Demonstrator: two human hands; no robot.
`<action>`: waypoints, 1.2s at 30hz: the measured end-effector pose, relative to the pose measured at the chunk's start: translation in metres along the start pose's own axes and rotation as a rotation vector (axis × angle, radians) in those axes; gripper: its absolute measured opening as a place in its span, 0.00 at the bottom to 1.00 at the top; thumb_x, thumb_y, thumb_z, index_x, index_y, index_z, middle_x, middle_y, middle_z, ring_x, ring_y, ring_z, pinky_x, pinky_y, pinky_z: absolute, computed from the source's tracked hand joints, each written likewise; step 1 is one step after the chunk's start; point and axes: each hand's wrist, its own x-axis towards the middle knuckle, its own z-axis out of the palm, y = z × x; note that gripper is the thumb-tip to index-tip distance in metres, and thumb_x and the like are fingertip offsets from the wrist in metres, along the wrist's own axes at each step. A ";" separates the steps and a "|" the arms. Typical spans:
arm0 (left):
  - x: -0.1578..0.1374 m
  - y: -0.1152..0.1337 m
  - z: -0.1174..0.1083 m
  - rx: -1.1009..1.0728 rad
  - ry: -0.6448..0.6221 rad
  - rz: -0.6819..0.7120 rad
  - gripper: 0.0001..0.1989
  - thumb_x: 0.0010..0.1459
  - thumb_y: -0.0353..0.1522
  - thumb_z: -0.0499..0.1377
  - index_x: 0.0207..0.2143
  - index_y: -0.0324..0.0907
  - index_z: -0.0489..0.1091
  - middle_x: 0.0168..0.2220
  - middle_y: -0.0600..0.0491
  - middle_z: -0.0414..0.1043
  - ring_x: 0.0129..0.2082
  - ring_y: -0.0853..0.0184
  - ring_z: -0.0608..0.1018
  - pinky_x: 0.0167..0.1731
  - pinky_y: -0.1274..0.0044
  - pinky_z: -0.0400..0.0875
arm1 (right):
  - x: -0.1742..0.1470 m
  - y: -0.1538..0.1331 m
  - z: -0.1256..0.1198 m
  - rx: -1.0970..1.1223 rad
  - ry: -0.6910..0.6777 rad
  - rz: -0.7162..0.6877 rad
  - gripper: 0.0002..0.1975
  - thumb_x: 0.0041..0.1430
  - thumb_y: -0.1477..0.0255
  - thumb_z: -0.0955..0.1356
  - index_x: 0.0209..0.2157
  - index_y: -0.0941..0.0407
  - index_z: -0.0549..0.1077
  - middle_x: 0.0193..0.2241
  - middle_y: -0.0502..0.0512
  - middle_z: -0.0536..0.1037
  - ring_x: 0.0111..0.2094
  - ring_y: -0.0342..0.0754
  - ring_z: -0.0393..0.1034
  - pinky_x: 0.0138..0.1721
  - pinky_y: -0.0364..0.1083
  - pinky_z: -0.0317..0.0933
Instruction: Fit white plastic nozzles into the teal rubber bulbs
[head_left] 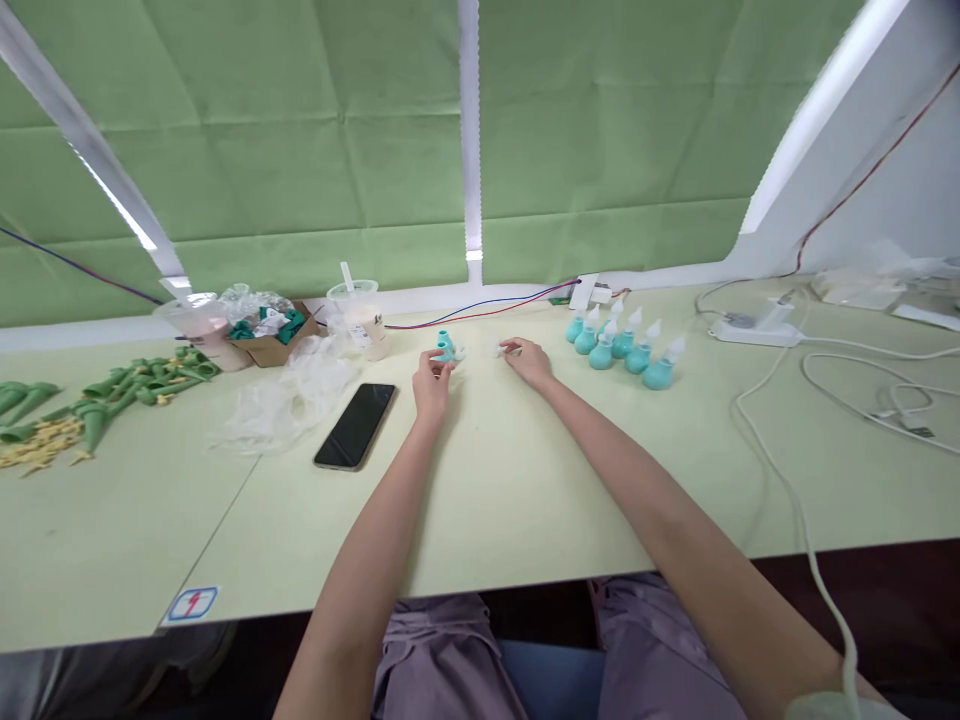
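Note:
My left hand (pixel 431 388) is closed on a small teal plastic part (pixel 444 342) with rounded openings, held just above the table. A small whitish bit (pixel 460 352) shows at that part's right side; whether it is attached I cannot tell. A short gap to the right, my right hand (pixel 529 360) pinches a small translucent white piece (pixel 497 350), mostly covered by the fingertips. To the right of that hand several teal bulb-shaped pieces with white pointed tips (pixel 601 352) stand upright in two slanting rows.
Left of my hands lie a black phone (pixel 356 426), a crumpled clear plastic bag (pixel 289 395) and two plastic cups, one with a straw (pixel 360 322). Beyond are a small cardboard box (pixel 274 347) and green cone-shaped parts (pixel 112 395). A power strip (pixel 756 328) and white cables trail at right.

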 end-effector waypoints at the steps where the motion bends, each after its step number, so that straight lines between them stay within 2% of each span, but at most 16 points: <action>1: 0.000 0.000 0.000 0.004 0.001 0.001 0.11 0.54 0.30 0.57 0.41 0.43 0.64 0.31 0.54 0.74 0.29 0.69 0.74 0.34 0.78 0.65 | -0.003 -0.002 0.000 -0.008 0.018 -0.004 0.15 0.52 0.75 0.65 0.42 0.49 0.74 0.40 0.45 0.78 0.39 0.44 0.70 0.43 0.44 0.61; 4: 0.002 0.000 0.000 0.005 0.002 0.014 0.11 0.54 0.30 0.56 0.41 0.43 0.64 0.31 0.54 0.75 0.29 0.69 0.75 0.34 0.78 0.65 | -0.012 -0.010 -0.008 -0.051 0.171 -0.071 0.17 0.53 0.77 0.62 0.44 0.51 0.73 0.42 0.49 0.76 0.40 0.45 0.70 0.44 0.45 0.60; 6: 0.002 -0.001 0.000 -0.005 -0.005 0.027 0.11 0.54 0.30 0.56 0.41 0.43 0.64 0.31 0.53 0.75 0.30 0.69 0.75 0.34 0.78 0.66 | -0.015 -0.017 -0.024 -0.115 0.305 -0.151 0.18 0.55 0.78 0.60 0.45 0.52 0.72 0.45 0.52 0.74 0.41 0.47 0.69 0.45 0.46 0.60; 9: 0.002 -0.001 0.000 -0.014 -0.006 0.037 0.11 0.54 0.29 0.55 0.41 0.43 0.64 0.30 0.53 0.75 0.31 0.68 0.76 0.35 0.77 0.66 | -0.015 -0.025 -0.068 -0.285 0.432 -0.248 0.18 0.59 0.77 0.59 0.48 0.53 0.71 0.49 0.58 0.70 0.46 0.50 0.65 0.47 0.48 0.58; 11: 0.002 0.000 0.001 -0.011 -0.005 0.044 0.11 0.54 0.29 0.55 0.42 0.43 0.64 0.31 0.53 0.75 0.31 0.68 0.76 0.34 0.77 0.66 | -0.015 -0.023 -0.104 -0.416 0.474 -0.245 0.17 0.60 0.75 0.60 0.50 0.55 0.70 0.52 0.62 0.67 0.51 0.53 0.61 0.46 0.49 0.59; 13: 0.001 0.002 0.001 0.000 -0.012 0.050 0.11 0.55 0.29 0.55 0.42 0.43 0.64 0.31 0.53 0.74 0.31 0.68 0.75 0.34 0.77 0.66 | -0.016 -0.016 -0.136 -0.549 0.461 -0.183 0.16 0.60 0.73 0.62 0.50 0.57 0.70 0.52 0.64 0.67 0.52 0.55 0.59 0.44 0.49 0.60; 15: -0.001 0.003 0.001 0.027 -0.021 0.066 0.11 0.55 0.28 0.54 0.42 0.44 0.64 0.31 0.53 0.74 0.30 0.68 0.75 0.34 0.77 0.66 | -0.020 -0.005 -0.158 -0.687 0.333 -0.093 0.15 0.57 0.73 0.66 0.47 0.57 0.72 0.50 0.64 0.69 0.52 0.57 0.60 0.43 0.50 0.60; 18: -0.005 0.006 0.001 0.091 -0.034 0.124 0.11 0.56 0.28 0.54 0.43 0.44 0.65 0.31 0.53 0.74 0.30 0.68 0.74 0.34 0.77 0.65 | -0.028 0.010 -0.170 -0.756 0.143 0.026 0.13 0.55 0.75 0.68 0.43 0.56 0.74 0.44 0.64 0.74 0.47 0.56 0.66 0.42 0.49 0.61; 20: -0.009 0.009 0.001 0.143 -0.052 0.173 0.12 0.57 0.29 0.53 0.44 0.44 0.64 0.32 0.53 0.74 0.30 0.68 0.74 0.35 0.76 0.65 | -0.032 0.012 -0.170 -0.716 0.097 0.031 0.11 0.55 0.77 0.67 0.41 0.57 0.74 0.41 0.63 0.76 0.43 0.54 0.70 0.40 0.48 0.61; 23: -0.018 0.015 0.003 0.228 -0.114 0.300 0.13 0.59 0.31 0.53 0.47 0.44 0.63 0.36 0.52 0.74 0.34 0.68 0.74 0.37 0.75 0.67 | -0.041 -0.006 -0.160 -0.603 0.105 -0.063 0.08 0.54 0.74 0.68 0.37 0.57 0.75 0.37 0.62 0.78 0.41 0.54 0.71 0.38 0.47 0.60; 25: -0.023 0.020 0.008 0.288 -0.149 0.445 0.15 0.59 0.34 0.55 0.49 0.43 0.62 0.43 0.49 0.72 0.41 0.66 0.74 0.42 0.73 0.68 | -0.049 -0.026 -0.147 -0.463 0.076 -0.175 0.07 0.53 0.72 0.70 0.36 0.56 0.76 0.34 0.58 0.79 0.40 0.52 0.71 0.37 0.45 0.60; 28: -0.029 0.025 0.015 0.386 -0.216 0.638 0.19 0.60 0.36 0.56 0.52 0.41 0.62 0.50 0.45 0.68 0.51 0.60 0.70 0.49 0.68 0.66 | -0.064 -0.054 -0.116 -0.171 -0.035 -0.338 0.05 0.51 0.72 0.70 0.33 0.54 0.76 0.31 0.52 0.79 0.35 0.47 0.72 0.35 0.43 0.60; 30: -0.030 0.027 0.017 0.447 -0.294 0.644 0.14 0.62 0.35 0.54 0.48 0.40 0.66 0.47 0.46 0.71 0.48 0.60 0.72 0.47 0.69 0.67 | -0.072 -0.062 -0.093 -0.020 -0.065 -0.403 0.04 0.50 0.73 0.70 0.31 0.54 0.76 0.29 0.50 0.79 0.33 0.46 0.72 0.37 0.44 0.61; 32: -0.029 0.028 0.017 0.479 -0.356 0.595 0.11 0.63 0.35 0.52 0.43 0.40 0.70 0.41 0.48 0.74 0.42 0.62 0.75 0.42 0.71 0.69 | -0.077 -0.060 -0.073 0.134 -0.056 -0.389 0.05 0.49 0.75 0.70 0.31 0.54 0.75 0.27 0.49 0.79 0.32 0.45 0.73 0.38 0.44 0.62; 36: -0.028 0.030 0.016 0.502 -0.331 0.576 0.10 0.60 0.37 0.56 0.39 0.42 0.72 0.37 0.51 0.75 0.38 0.64 0.74 0.38 0.74 0.68 | -0.079 -0.044 -0.054 0.342 0.026 -0.365 0.03 0.47 0.74 0.70 0.27 0.55 0.75 0.28 0.49 0.79 0.32 0.45 0.73 0.38 0.45 0.65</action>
